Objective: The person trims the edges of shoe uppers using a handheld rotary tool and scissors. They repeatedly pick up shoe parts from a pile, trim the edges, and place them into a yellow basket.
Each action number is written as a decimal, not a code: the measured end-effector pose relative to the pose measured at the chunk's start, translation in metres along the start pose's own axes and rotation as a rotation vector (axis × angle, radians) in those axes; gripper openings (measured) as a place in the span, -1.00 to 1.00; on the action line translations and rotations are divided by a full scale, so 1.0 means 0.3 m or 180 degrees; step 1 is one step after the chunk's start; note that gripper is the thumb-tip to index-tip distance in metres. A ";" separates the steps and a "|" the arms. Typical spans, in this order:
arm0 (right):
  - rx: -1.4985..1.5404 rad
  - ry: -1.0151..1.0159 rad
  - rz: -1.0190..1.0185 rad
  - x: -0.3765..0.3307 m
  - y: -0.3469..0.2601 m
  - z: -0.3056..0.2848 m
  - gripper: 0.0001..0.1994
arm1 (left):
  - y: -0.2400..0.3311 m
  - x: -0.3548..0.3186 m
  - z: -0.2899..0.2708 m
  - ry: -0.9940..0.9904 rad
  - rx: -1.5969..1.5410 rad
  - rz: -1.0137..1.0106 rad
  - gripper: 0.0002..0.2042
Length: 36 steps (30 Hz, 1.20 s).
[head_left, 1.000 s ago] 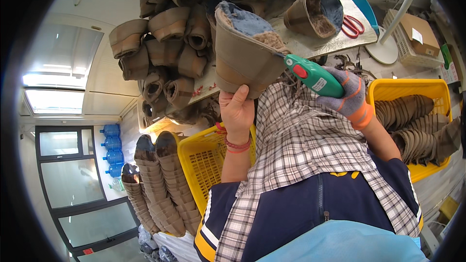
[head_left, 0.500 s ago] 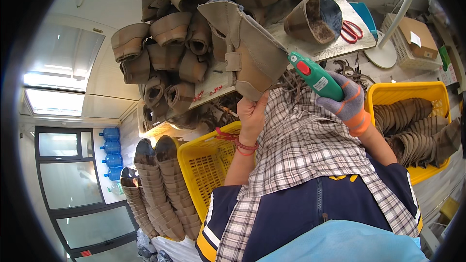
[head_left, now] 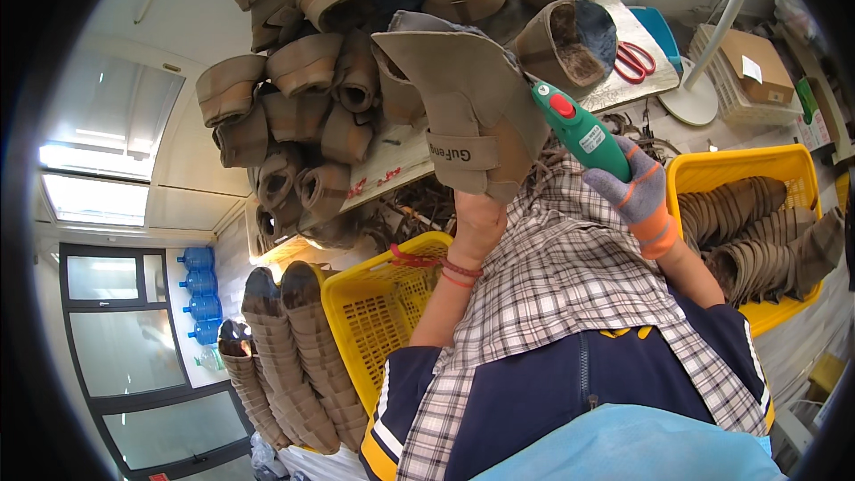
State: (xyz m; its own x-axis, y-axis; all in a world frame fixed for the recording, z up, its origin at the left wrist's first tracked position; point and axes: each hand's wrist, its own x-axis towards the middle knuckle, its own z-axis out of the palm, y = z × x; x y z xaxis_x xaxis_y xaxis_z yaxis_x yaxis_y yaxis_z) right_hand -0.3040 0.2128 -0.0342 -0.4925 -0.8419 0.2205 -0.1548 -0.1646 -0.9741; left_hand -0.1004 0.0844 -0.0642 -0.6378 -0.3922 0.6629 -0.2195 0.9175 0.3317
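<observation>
My bare left hand is closed on the lower end of a brown boot upper, which stands up in front of me with its strap toward me. Its fingers are partly hidden behind the upper. In a grey and orange glove, my right hand grips a green handheld power tool with a red button. The tool's thin tip is at the right edge of the upper; whether it touches is too small to tell. Another upper, with a furry lining, lies on the worktable beyond the tool.
Many brown uppers are piled on the table's left. Red-handled scissors lie at its right, near a lamp base. A yellow basket of stacked uppers stands right; another yellow basket stands left beside tall stacks. Dark scraps hang below the table edge.
The upper has turned, so its strap now faces me more fully. My left hand has moved slightly right and down with it. My right hand still holds the tool at its edge.
</observation>
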 end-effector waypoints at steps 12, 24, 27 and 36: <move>-0.0990 -0.0140 -0.0044 -0.022 0.035 -0.111 -0.49 | 0.014 0.007 -0.067 0.1009 -0.4629 -0.2123 -0.60; -0.0382 -0.0509 0.0294 -0.071 0.037 -0.042 -0.48 | -0.024 -0.010 -0.007 0.1330 -0.4810 -0.2208 -0.61; 0.0051 -0.0436 0.0617 -0.067 0.030 -0.024 -0.50 | -0.017 -0.038 0.025 0.1235 -0.4438 -0.2092 -0.62; -0.0373 0.0181 0.0538 -0.064 0.123 -0.087 -0.54 | 0.028 -0.072 -0.029 0.0226 -0.1776 -0.1605 -0.84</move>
State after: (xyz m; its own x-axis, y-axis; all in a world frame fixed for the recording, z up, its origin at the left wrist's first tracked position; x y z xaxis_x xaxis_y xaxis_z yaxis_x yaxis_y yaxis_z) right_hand -0.3227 0.2363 -0.0729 -0.5670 -0.8215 0.0601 -0.1628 0.0403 -0.9858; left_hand -0.0819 0.0999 -0.0699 -0.5058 -0.7763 0.3762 -0.0536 0.4636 0.8844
